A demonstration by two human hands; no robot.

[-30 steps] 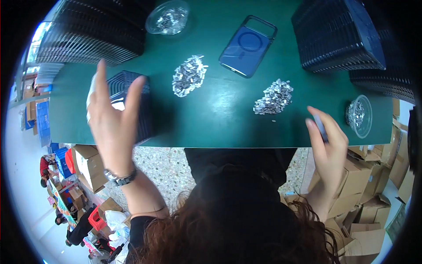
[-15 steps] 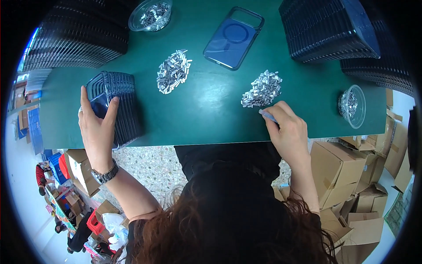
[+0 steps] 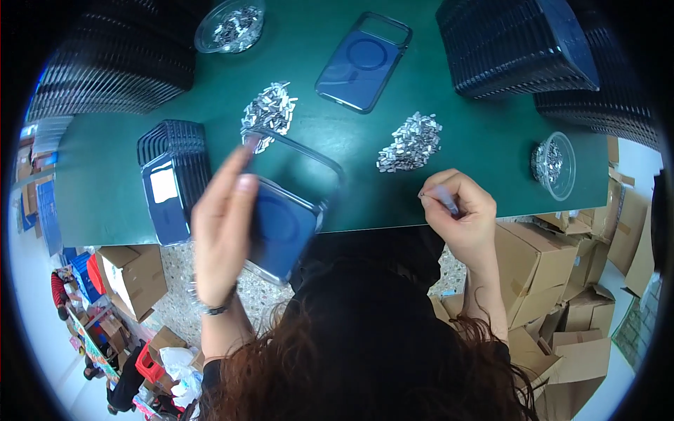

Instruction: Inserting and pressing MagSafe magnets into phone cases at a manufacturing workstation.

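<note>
A clear blue-tinted phone case (image 3: 284, 231) with a dark rim and a ring mark is gripped by its left edge in my left hand (image 3: 223, 231), above the table's front edge; hand and case are a little blurred. Left of it leans a stack of similar phone cases (image 3: 172, 182). Between thumb and fingers, my right hand (image 3: 465, 217) pinches a short pale translucent stick (image 3: 446, 198); any small piece at the fingertips is too tiny to make out. Just beyond this hand lies a pile of small silver pieces (image 3: 411, 144), and a second silver pile (image 3: 270, 112) sits partly behind the held case.
Another phone case (image 3: 361, 63) lies flat on the green table (image 3: 337, 175). Round clear tubs of silver pieces stand far left (image 3: 232, 28) and right (image 3: 558, 168). Tall case stacks (image 3: 516, 49) rise at both far corners. Cardboard boxes (image 3: 530, 270) crowd the floor.
My left hand has left the stack and moved right, carrying one phone case. My right hand has turned the stick slightly near the right pile. The whole view has shifted a little.
</note>
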